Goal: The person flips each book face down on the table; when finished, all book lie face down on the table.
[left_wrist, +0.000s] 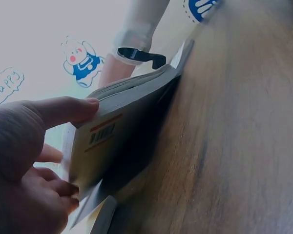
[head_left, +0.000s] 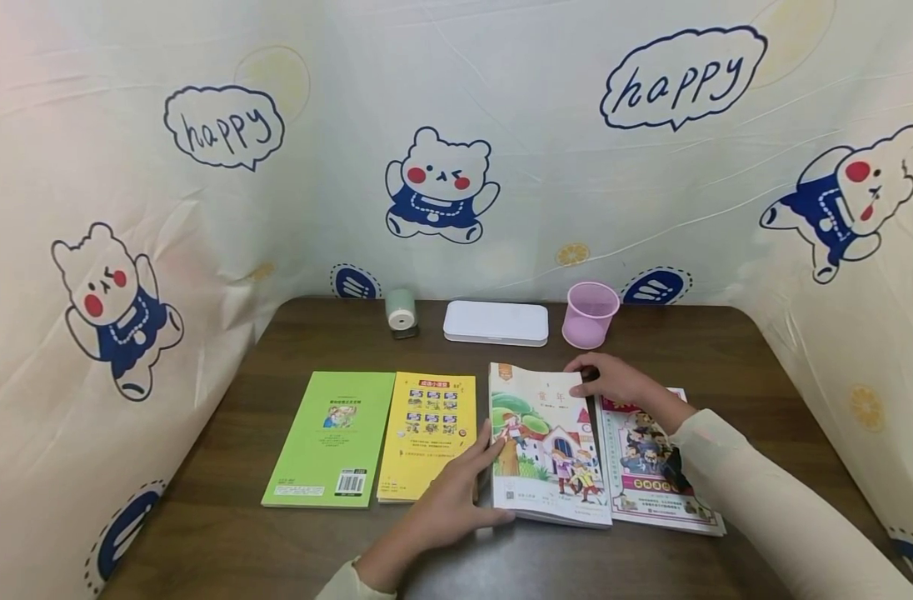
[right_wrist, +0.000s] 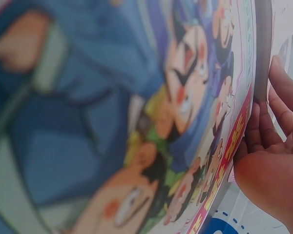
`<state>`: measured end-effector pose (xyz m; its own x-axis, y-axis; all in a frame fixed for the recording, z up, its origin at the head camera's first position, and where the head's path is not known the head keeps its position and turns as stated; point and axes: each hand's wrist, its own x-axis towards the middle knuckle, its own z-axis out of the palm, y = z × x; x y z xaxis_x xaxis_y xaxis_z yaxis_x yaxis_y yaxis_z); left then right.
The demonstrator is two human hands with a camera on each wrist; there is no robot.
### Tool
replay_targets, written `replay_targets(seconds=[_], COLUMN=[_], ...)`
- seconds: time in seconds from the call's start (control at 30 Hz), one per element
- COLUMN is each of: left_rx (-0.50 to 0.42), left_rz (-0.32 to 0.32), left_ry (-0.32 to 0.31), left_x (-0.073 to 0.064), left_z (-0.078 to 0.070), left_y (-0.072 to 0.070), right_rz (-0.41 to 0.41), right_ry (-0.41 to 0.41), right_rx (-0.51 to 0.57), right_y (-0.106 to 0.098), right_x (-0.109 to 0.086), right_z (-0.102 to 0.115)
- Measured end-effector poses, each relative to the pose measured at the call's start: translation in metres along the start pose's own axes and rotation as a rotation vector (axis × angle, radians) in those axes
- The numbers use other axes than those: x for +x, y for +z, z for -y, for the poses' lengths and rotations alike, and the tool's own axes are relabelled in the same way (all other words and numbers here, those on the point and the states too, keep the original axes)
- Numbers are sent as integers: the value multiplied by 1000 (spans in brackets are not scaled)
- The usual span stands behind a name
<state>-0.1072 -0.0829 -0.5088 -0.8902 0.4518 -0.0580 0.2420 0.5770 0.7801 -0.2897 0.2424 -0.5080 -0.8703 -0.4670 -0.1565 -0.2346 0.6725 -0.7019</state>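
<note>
A white storybook [head_left: 542, 450] with a cartoon house and children on its cover lies between my hands. My left hand [head_left: 456, 492] holds its lower left corner, thumb at the bottom edge and fingers along the left side. In the left wrist view, the storybook's barcoded back cover [left_wrist: 90, 161] shows raised off the table. My right hand [head_left: 614, 379] grips the upper right corner. Under my right forearm is a comic-style book [head_left: 651, 458], partly covered by the sleeve; its cartoon cover [right_wrist: 185, 97] fills much of the right wrist view.
To the left, a yellow book [head_left: 430, 433] and a green book [head_left: 332, 437] lie side by side. Along the back of the brown table [head_left: 224, 533] stand a green pencil sharpener [head_left: 401, 310], a white flat case [head_left: 496, 323] and a pink cup [head_left: 589, 317]. A printed curtain rises behind.
</note>
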Motion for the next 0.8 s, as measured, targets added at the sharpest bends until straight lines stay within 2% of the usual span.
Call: replay_targets(seconds=[0.3, 0.57, 0.8], left_rx=[-106, -338, -455], left_rz=[-45, -87, -96], left_ry=[11, 62, 125], left_x=[1, 4, 6], left_z=[-5, -5, -7], left_y=[0, 3, 7], right_rz=[-9, -18, -19], right_ry=[-8, -26, -21], right_rx=[-4, -6, -15], right_y=[0, 2, 4], right_x=[1, 3, 4], right_z=[-2, -6, -6])
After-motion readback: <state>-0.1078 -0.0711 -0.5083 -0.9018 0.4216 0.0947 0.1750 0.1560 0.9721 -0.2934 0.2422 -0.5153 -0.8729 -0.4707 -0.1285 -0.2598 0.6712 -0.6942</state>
